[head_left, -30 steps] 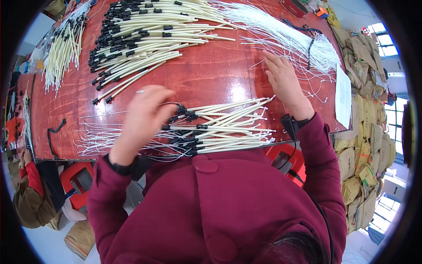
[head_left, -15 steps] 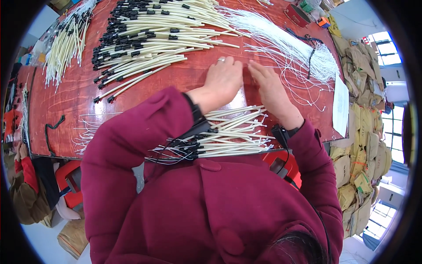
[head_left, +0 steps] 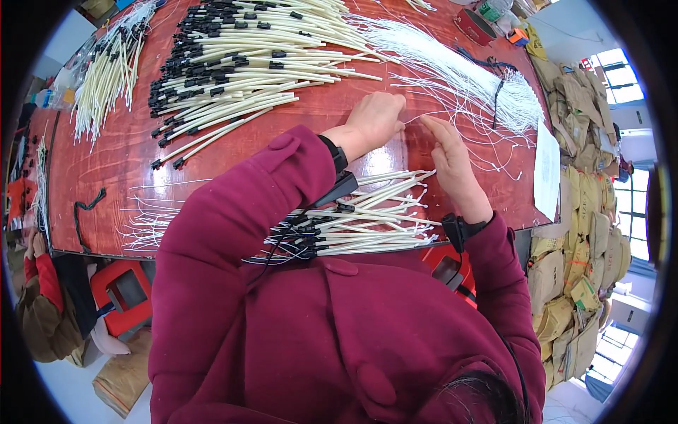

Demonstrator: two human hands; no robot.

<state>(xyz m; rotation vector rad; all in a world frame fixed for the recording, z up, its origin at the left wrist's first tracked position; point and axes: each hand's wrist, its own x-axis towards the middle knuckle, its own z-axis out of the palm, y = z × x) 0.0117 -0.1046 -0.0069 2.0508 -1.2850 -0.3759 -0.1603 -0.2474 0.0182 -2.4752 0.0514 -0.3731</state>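
Note:
My left hand [head_left: 374, 121] is over the red-brown table, its thumb and fingers pinched on a thin white wire [head_left: 417, 119]. The wire runs rightward past the fingertips of my right hand [head_left: 453, 159] toward a large bundle of white wires [head_left: 452, 67]. My right hand's fingers are stretched out, the tips beside the wire; whether they touch it I cannot tell. Below both hands, along the near table edge, lies a bunch of cream tubes [head_left: 381, 222] with black pieces and thin white wires coming out at the left.
A big pile of cream tubes with black ends [head_left: 233, 71] covers the far middle of the table [head_left: 106, 184]. Another tube bunch [head_left: 113, 81] lies far left. A black cord [head_left: 86, 212], white paper [head_left: 546, 173] and red tin [head_left: 474, 27] are there too. Another person's arm [head_left: 46, 275] shows at left.
Both hands have lowered slightly, the left also shifting right. A white wire is now pinched in my left hand and stretches across to the right.

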